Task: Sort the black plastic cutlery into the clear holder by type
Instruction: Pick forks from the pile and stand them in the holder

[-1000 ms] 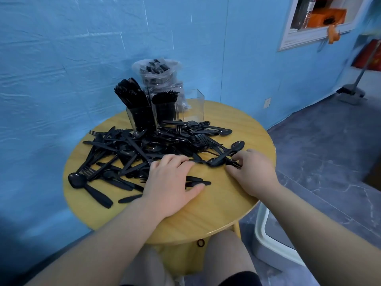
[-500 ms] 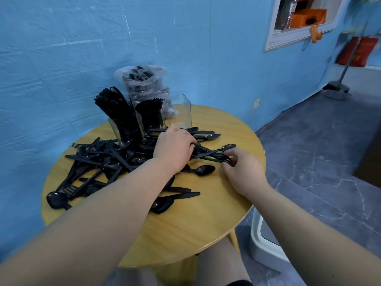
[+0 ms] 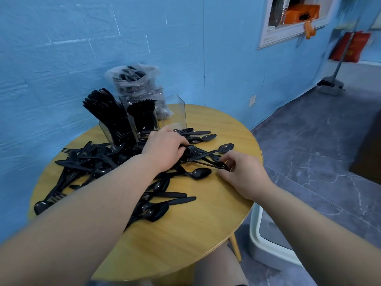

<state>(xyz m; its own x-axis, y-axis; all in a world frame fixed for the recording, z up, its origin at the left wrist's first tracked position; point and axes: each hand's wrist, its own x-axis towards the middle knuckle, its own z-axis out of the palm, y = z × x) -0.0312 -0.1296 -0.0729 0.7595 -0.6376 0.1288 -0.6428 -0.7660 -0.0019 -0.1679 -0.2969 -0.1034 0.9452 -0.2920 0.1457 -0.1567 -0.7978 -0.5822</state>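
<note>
The right hand point(image 3: 244, 176) pinches the head end of a black fork point(image 3: 214, 165) between thumb and forefinger, low over the round wooden desk point(image 3: 185, 234). The left hand point(image 3: 165, 148) lies knuckles-up on the heap of black cutlery point(image 3: 92, 162) with its fingers curled under; what they hold, if anything, is hidden by the hand itself. Loose spoons point(image 3: 198, 174) lie between and just in front of the two hands. The left forearm covers part of the heap. Behind the left hand stands the clear holder point(image 3: 175, 112): its left compartment is packed with black handles, the middle one with forks, and the right one looks bare (the clear walls make this hard to judge). A plastic bag point(image 3: 134, 83) of more cutlery sits behind it against the blue wall
</note>
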